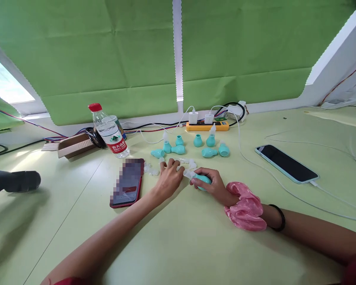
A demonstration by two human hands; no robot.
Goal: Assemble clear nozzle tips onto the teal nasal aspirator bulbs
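Note:
My right hand [213, 184] is closed round a teal rubber bulb [204, 180] lying on the pale green table [195, 245]; a clear tip [188, 173] juts from the bulb toward my left hand. My left hand [169, 177] rests on the table with its fingers bent, pinching at that clear tip. Several more teal bulbs [209, 152] lie and stand in a loose row just beyond my hands. Small clear tips [151, 170] are scattered by my left fingers. A pink scrunchie [245, 209] and a black band [280, 217] sit on my right wrist.
A red phone [128, 183] lies left of my left hand; a second phone [286, 163] charges at the right. A water bottle [109, 132], cardboard box [74, 145] and yellow power strip [207, 125] line the back. Another person's dark sleeve [13, 182] enters at left.

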